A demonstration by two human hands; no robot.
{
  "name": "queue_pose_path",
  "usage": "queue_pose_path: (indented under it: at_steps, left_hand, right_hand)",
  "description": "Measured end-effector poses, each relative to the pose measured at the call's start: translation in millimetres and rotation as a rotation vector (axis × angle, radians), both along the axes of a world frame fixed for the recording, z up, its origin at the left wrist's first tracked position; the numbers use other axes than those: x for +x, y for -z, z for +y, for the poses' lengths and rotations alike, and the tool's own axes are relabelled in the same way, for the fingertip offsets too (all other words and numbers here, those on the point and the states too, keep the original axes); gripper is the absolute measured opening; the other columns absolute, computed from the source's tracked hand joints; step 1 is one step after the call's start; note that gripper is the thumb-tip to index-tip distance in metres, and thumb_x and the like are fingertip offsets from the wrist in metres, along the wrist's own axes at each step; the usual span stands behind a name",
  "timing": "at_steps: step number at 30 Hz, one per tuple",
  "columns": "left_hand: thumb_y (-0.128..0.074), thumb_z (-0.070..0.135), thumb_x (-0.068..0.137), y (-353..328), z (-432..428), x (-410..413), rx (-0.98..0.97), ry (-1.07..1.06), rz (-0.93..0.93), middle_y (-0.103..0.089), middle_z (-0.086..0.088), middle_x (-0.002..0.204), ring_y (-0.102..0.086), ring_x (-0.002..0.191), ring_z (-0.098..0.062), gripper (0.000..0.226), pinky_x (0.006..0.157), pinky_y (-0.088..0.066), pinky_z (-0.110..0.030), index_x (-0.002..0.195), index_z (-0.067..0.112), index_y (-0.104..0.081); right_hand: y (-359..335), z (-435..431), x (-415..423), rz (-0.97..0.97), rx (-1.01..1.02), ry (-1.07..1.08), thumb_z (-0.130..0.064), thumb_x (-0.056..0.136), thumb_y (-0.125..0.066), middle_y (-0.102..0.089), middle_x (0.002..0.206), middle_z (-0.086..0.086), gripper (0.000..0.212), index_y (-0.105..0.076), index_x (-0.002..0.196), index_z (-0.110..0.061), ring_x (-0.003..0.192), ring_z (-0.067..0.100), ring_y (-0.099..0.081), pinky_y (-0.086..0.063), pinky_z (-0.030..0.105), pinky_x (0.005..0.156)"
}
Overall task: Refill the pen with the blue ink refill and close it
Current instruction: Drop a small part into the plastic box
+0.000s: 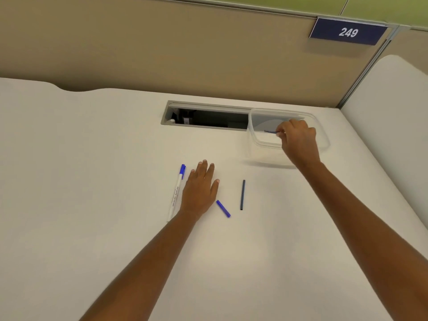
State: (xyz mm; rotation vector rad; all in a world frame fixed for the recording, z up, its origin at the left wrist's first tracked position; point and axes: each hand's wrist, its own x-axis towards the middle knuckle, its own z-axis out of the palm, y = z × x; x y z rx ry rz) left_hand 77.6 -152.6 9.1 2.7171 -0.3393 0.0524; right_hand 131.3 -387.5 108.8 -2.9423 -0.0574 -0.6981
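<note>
A white pen barrel with a blue cap (176,191) lies on the white desk, just left of my left hand (201,190). That hand rests flat on the desk with fingers spread, holding nothing. A small blue end piece (223,208) lies to its right, and a dark thin refill stick (242,194) lies farther right. My right hand (298,141) reaches into a clear plastic container (257,121) at the back right. Its fingertips pinch a small dark blue piece (270,131) inside the container.
A rectangular cable opening (206,115) is cut into the desk just left of the container. A beige partition wall (162,54) stands behind the desk, with a blue sign (348,31) reading 249. Another white surface (391,100) is at the right.
</note>
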Motion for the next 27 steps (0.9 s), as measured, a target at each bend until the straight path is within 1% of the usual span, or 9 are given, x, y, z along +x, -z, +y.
queue_pose_path:
  at_steps: [2,4,10,14,16,18,20,23,27]
  left_hand:
    - [-0.026,0.028,0.099,5.1,-3.9,3.6,-0.019,-0.009,0.033,-0.012,-0.009,0.157,-0.008,0.145,-0.02,0.05,0.117,-0.005,-0.029,0.145,0.011,-0.016]
    - [-0.027,0.027,0.099,8.7,-6.3,6.2,-0.029,-0.031,0.045,-0.013,-0.01,0.157,-0.01,0.145,-0.021,0.049,0.117,-0.005,-0.029,0.144,0.01,-0.02]
    - [-0.025,0.027,0.099,15.8,-12.6,13.8,0.03,-0.07,0.003,-0.013,-0.01,0.157,-0.011,0.145,-0.02,0.049,0.117,-0.005,-0.031,0.144,0.011,-0.019]
    - [-0.025,0.027,0.099,19.4,-13.4,13.5,0.044,-0.078,-0.02,-0.014,-0.009,0.157,-0.012,0.145,-0.02,0.049,0.117,-0.006,-0.03,0.145,0.011,-0.019]
    - [-0.026,0.027,0.099,19.7,-13.9,13.5,0.039,-0.078,-0.023,-0.015,-0.009,0.157,-0.013,0.145,-0.02,0.049,0.117,-0.006,-0.03,0.145,0.011,-0.02]
    - [-0.026,0.027,0.099,19.7,-14.0,13.2,0.032,-0.081,-0.028,-0.016,-0.009,0.156,-0.014,0.144,-0.02,0.049,0.117,-0.007,-0.03,0.144,0.011,-0.02]
    - [-0.027,0.027,0.099,20.0,-14.1,12.4,0.031,-0.086,-0.029,-0.016,-0.009,0.156,-0.014,0.144,-0.02,0.049,0.118,-0.007,-0.03,0.144,0.011,-0.02]
    - [-0.026,0.028,0.098,20.7,-14.6,11.9,0.035,-0.092,-0.03,-0.016,-0.007,0.157,-0.014,0.145,-0.019,0.049,0.118,-0.008,-0.03,0.145,0.012,-0.019]
    - [-0.026,0.028,0.099,20.3,-15.1,12.4,0.032,-0.095,-0.034,-0.015,-0.007,0.157,-0.013,0.145,-0.019,0.049,0.118,-0.008,-0.03,0.145,0.013,-0.019]
  right_hand:
    - [-3.5,-11.9,14.6,0.021,-0.012,0.013,-0.007,0.089,-0.048,-0.065,0.099,0.019,0.015,-0.062,0.094,-0.003,0.096,0.039,-0.052,-0.037,0.046,0.075]
    - [-5.0,-20.0,29.0,0.093,-0.013,0.014,-0.006,0.089,-0.047,-0.065,0.102,0.019,0.017,-0.063,0.096,-0.003,0.098,0.039,-0.052,-0.037,0.045,0.078]
    - [-1.5,-33.0,62.1,0.453,0.051,0.064,-0.011,0.087,-0.053,-0.067,0.108,0.013,0.015,-0.066,0.093,-0.01,0.106,0.034,-0.054,-0.036,0.043,0.092]
    - [2.4,-34.7,75.5,0.675,-0.006,0.054,-0.015,0.086,-0.059,-0.064,0.114,0.012,0.015,-0.067,0.097,-0.009,0.109,0.032,-0.053,-0.038,0.039,0.084]
    - [5.2,-35.4,81.2,0.744,-0.041,0.043,-0.015,0.085,-0.06,-0.064,0.115,0.013,0.017,-0.067,0.098,-0.007,0.11,0.032,-0.054,-0.043,0.041,0.091]
    - [9.3,-35.8,85.2,0.781,-0.074,0.03,-0.013,0.085,-0.059,-0.064,0.114,0.017,0.02,-0.066,0.102,-0.004,0.108,0.034,-0.056,-0.046,0.043,0.096]
    - [13.9,-36.0,87.4,0.788,-0.092,0.003,-0.012,0.087,-0.056,-0.064,0.114,0.019,0.023,-0.065,0.105,-0.002,0.106,0.035,-0.057,-0.047,0.041,0.094]
    - [20.2,-36.4,91.0,0.779,-0.11,-0.044,-0.011,0.088,-0.052,-0.064,0.117,0.018,0.024,-0.065,0.106,-0.001,0.107,0.035,-0.057,-0.044,0.037,0.094]
    - [24.7,-38.1,94.7,0.801,-0.115,-0.073,-0.01,0.09,-0.049,-0.062,0.12,0.019,0.025,-0.064,0.108,0.0,0.11,0.035,-0.055,-0.042,0.036,0.096]
